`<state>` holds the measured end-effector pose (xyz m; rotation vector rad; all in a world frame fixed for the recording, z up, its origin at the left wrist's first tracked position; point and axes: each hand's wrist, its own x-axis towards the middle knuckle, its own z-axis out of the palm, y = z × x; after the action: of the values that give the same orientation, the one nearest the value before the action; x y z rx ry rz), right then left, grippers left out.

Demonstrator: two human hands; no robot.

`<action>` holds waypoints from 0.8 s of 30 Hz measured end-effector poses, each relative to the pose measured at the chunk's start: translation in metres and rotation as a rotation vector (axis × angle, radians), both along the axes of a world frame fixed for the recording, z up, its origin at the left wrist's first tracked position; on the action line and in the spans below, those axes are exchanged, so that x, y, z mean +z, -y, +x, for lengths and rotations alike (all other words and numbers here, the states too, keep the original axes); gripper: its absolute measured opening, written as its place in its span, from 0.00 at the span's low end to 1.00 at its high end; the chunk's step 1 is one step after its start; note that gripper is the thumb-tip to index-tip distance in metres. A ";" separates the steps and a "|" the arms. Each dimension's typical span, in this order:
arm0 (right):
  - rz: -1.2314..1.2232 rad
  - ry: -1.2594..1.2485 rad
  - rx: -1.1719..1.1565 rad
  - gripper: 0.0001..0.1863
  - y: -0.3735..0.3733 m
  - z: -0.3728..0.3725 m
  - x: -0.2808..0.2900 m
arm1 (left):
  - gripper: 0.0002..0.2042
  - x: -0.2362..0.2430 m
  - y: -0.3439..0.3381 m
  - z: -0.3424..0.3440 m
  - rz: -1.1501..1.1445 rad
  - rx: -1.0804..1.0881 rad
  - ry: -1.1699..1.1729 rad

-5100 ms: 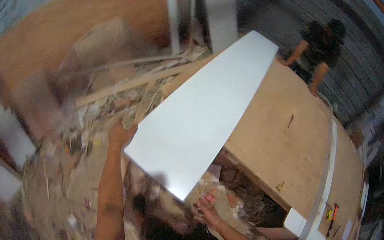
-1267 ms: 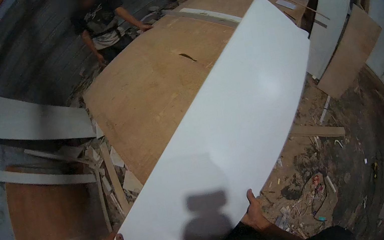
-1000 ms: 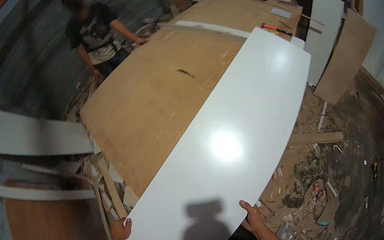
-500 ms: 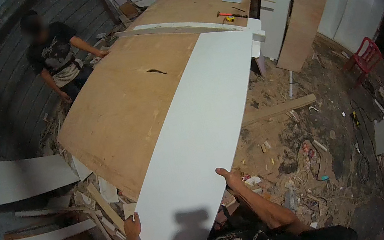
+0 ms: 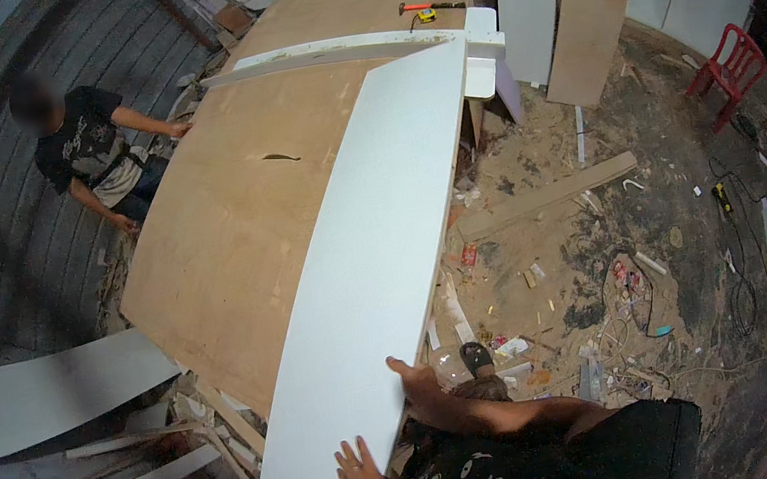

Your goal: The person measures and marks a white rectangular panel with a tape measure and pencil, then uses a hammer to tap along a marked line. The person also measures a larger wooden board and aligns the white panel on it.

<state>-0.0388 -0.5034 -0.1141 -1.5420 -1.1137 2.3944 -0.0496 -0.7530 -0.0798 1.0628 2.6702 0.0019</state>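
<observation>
A long white board (image 5: 347, 266) lies over the right side of a big brown wooden worktop (image 5: 219, 226), its near end reaching toward my body. My left hand (image 5: 365, 478) rests flat on the board's near part with fingers spread. At the board's right edge, my right hand (image 5: 416, 383) grips it with the thumb on top; the fingers beneath are hidden. The board's far end meets a white-topped rail (image 5: 332, 53) that crosses the worktop.
A co-worker (image 5: 99, 145) stands at the worktop's left side. Beyond the rail lie a hammer (image 5: 428, 6) and a yellow tape measure (image 5: 426, 16). Wood scraps, a plank (image 5: 549, 197) and cables litter the floor at right, near a red chair (image 5: 731, 75). White panels (image 5: 74, 388) lie at left.
My left hand has let go of the board's left edge and moved right onto its face. The board has shifted leftward against the worktop; my right hand still grips its edge.
</observation>
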 end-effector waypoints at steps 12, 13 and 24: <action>1.364 0.052 0.531 0.19 -0.354 -0.083 -0.078 | 0.41 0.090 0.017 -0.077 0.183 0.024 0.106; 1.604 0.154 0.495 0.22 -0.389 -0.103 -0.088 | 0.39 0.091 0.017 -0.079 0.155 -0.048 0.043; 1.566 0.664 0.658 0.31 -0.582 -0.180 -0.091 | 0.24 0.130 0.006 -0.082 -0.132 0.749 0.457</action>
<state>-0.2185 0.0788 -0.2048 -1.2308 -2.7878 0.3026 -0.1319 -0.7588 0.0505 -0.0291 2.4250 0.1848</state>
